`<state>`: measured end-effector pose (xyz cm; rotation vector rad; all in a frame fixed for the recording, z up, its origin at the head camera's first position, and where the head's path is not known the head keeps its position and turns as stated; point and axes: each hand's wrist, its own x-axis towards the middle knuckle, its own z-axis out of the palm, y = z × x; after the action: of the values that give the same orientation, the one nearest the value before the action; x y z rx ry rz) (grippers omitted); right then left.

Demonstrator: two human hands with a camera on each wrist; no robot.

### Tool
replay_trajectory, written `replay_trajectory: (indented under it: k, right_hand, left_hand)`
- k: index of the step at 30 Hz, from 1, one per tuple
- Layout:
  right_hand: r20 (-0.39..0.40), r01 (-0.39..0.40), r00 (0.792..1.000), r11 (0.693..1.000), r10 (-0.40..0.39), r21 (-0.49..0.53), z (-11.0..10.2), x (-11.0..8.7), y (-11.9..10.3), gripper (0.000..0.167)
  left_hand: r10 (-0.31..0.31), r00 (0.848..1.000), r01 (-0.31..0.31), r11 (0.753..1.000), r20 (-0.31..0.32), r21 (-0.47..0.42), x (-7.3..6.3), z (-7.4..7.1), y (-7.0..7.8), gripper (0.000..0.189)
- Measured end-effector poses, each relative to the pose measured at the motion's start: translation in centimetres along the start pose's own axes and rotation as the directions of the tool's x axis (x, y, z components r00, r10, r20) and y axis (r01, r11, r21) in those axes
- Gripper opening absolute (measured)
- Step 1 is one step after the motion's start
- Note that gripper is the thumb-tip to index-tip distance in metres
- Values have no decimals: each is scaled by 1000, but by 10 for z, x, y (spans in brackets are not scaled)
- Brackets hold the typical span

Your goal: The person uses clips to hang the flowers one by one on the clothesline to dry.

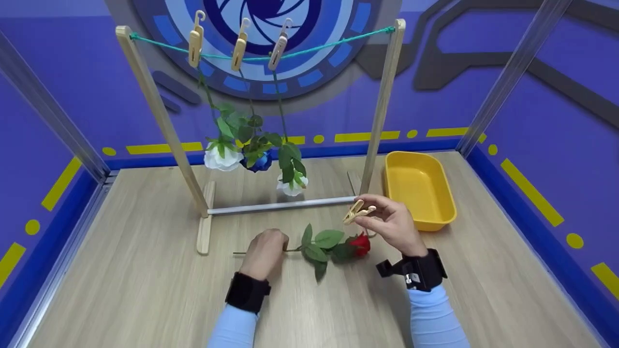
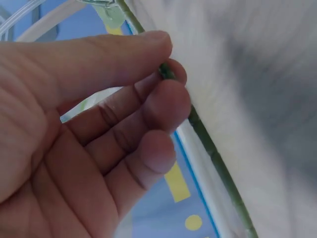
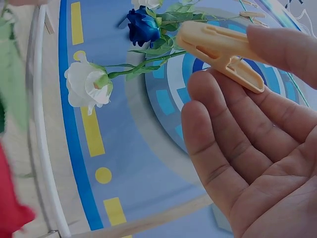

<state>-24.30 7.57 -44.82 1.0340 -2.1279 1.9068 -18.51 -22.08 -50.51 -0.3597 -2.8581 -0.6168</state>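
On the wooden table lies a red rose point(image 1: 360, 245) with green leaves, its head toward the right. My left hand point(image 1: 265, 249) pinches its stem point(image 2: 218, 166) between thumb and fingertips, as the left wrist view shows. Above the rose head, my right hand point(image 1: 394, 224) holds a pale yellow hooked clothespin point(image 1: 355, 212) between thumb and fingers; the clothespin point(image 3: 223, 54) shows large in the right wrist view. Behind the hands, two white roses point(image 1: 223, 157) and a blue rose point(image 1: 258, 161) hang head down from clothespins point(image 1: 239, 48) on a green cord point(image 1: 319, 47).
The cord spans a wooden frame with a left post point(image 1: 162, 121), a right post point(image 1: 384, 101) and a low white crossbar point(image 1: 285, 206). A yellow bin point(image 1: 418, 186) stands right of the frame, beyond my right hand. Blue printed walls point(image 1: 546, 145) enclose the table.
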Motion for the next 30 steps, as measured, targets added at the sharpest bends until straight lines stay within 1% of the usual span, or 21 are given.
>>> replay_trajectory:
  k: [4,7,14,18,23,27,30]
  right_hand:
    - [1,12,1000,1000,-12,-6,-1,0,1,36]
    - [2,17,1000,1000,-17,-18,-1,0,1,35]
    - [-4,12,1000,999,-12,-38,-2,0,0,35]
    - [-5,10,1000,999,-10,-36,-2,0,0,35]
    - [-6,2,1000,999,-2,-34,-2,0,0,35]
    - [-12,-2,1000,999,2,-39,-1,0,-1,36]
    - [-17,-4,1000,999,4,-51,0,0,-2,36]
  left_hand:
    - [-9,1000,9,1000,0,1,0,9,1,31]
    - [-19,1000,19,1000,-7,4,0,12,1,34]
    - [-40,999,40,999,1,12,1,13,2,38]
    - [-39,999,39,999,-3,33,1,11,4,34]
    - [-15,999,17,998,-35,58,1,6,10,26]
    - [29,996,-22,996,-82,90,1,4,17,23]
    - [52,993,-40,993,-108,115,1,5,21,21]
